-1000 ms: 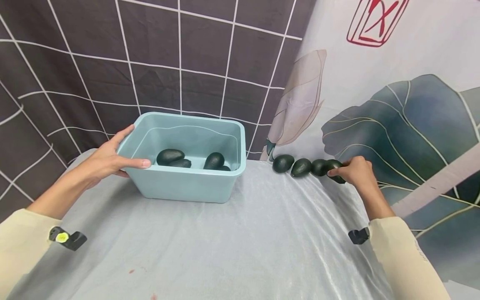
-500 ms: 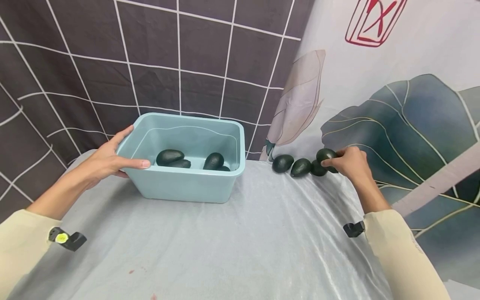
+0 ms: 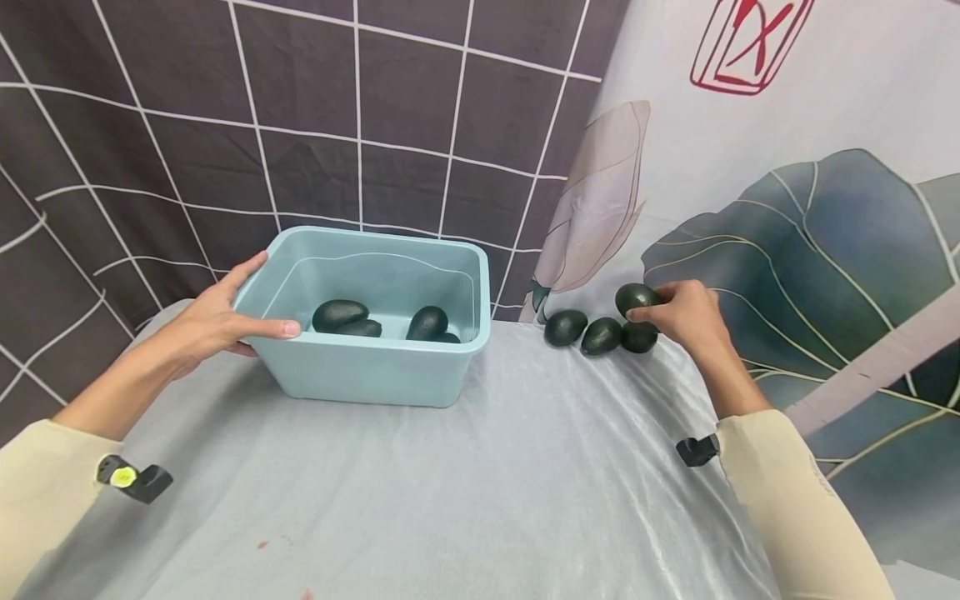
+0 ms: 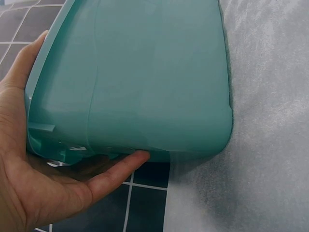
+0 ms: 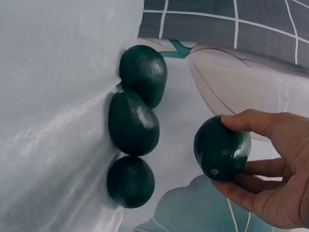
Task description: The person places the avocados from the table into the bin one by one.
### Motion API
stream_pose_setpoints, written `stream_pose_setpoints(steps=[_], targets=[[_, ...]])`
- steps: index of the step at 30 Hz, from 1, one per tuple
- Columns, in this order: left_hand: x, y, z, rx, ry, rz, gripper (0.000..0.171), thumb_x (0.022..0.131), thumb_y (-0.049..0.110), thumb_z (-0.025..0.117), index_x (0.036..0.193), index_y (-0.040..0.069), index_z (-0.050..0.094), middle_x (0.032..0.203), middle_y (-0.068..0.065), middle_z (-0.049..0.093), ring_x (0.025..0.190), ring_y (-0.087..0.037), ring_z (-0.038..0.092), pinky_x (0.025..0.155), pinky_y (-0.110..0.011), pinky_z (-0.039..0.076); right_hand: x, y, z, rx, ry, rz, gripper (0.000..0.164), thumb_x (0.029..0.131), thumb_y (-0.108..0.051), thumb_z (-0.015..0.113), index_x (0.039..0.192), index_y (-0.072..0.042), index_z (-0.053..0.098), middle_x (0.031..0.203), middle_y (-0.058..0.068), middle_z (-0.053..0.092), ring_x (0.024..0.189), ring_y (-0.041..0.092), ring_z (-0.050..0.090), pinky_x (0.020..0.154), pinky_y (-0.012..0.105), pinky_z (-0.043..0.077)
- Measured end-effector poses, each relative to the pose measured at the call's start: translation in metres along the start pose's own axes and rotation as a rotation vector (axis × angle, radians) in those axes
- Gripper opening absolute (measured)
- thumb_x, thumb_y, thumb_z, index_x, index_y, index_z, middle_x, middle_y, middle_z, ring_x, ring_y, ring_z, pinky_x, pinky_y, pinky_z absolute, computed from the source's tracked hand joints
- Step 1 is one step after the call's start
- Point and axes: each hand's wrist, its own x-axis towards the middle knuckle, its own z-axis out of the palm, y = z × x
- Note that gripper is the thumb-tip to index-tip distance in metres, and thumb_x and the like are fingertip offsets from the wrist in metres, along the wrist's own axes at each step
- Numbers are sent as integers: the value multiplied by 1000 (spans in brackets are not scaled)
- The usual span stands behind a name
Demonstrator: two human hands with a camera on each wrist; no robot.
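Observation:
My right hand (image 3: 692, 315) pinches a dark green avocado (image 3: 633, 298) between thumb and fingers, raised above a short row on the cloth. Three more avocados make up that row: a left one (image 3: 566, 327), a middle one (image 3: 602, 336) and a right one (image 3: 640, 337), just under the held fruit. In the right wrist view the held avocado (image 5: 219, 150) hangs apart from them, its stem end showing. My left hand (image 3: 213, 321) grips the left end of a light blue plastic bin (image 3: 375, 372), thumb over the front rim. Several avocados (image 3: 428, 322) lie inside the bin.
A pale grey cloth (image 3: 465, 492) covers the table. Behind the bin hangs a dark curtain (image 3: 412, 100) with a white grid. A white cloth with a leaf print (image 3: 810, 242) hangs at the right, close behind the row of avocados.
My right hand has lifted the rightmost avocado out of the row and moved it left and up, above its neighbour. The left hand and the bin have stayed in place.

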Motion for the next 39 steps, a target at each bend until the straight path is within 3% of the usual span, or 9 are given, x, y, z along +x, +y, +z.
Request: stream_pose_setpoints(steps=[7,17,22,31,39], targets=[[0,0,0,-4,-3,-2,129,100,35,86,181,37,-14,181,-37,19,156,-49,38,92,-42,62,1,-14,1,-6,-19,-53,76,94,-44,88,146,8,71,137,33,75,140,56,54,109,68,51],[0,0,0,-7,2,0,129,99,34,86,181,37,-14,180,-37,19,156,-50,38,91,-41,63,2,-37,7,19,-25,-104,71,92,-42,88,145,3,73,135,30,78,138,55,52,110,67,47],[0,0,0,-6,-4,0,129,100,35,86,181,38,-14,181,-37,19,156,-49,38,90,-40,62,1,-48,12,34,-31,-114,68,92,-43,89,142,1,75,133,27,79,132,48,62,110,65,51],[1,0,1,-6,1,-1,129,100,34,86,181,39,-13,180,-36,20,155,-48,39,87,-35,61,0,-62,21,69,-44,-120,70,93,-43,88,147,0,73,138,27,78,144,50,47,115,66,46],[1,0,1,0,7,-1,129,100,34,86,181,38,-13,180,-37,19,155,-50,38,85,-34,61,1,-70,28,81,-5,-183,55,91,-40,89,134,-5,82,122,21,84,128,44,61,113,61,46]])
